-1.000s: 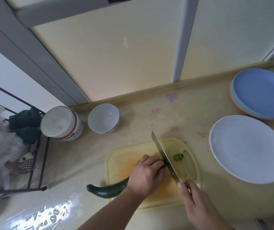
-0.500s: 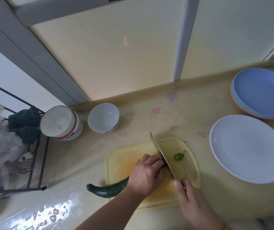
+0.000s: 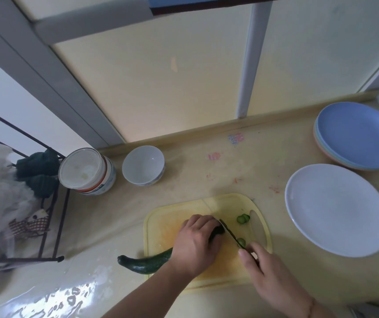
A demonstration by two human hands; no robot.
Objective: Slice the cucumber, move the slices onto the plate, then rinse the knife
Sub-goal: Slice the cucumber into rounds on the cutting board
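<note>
At lower centre, the left hand (image 3: 196,243) grips the cucumber (image 3: 146,262) on the yellow cutting board (image 3: 161,216) while the right hand (image 3: 267,275), gripping the knife (image 3: 230,232), has just brought the raised blade down, adding a slice (image 3: 241,241); white plate (image 3: 338,210) at right awaits.

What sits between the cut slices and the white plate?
Nothing visible. The slices lie at the board's right end, and only bare counter separates the board from the white plate.
</note>
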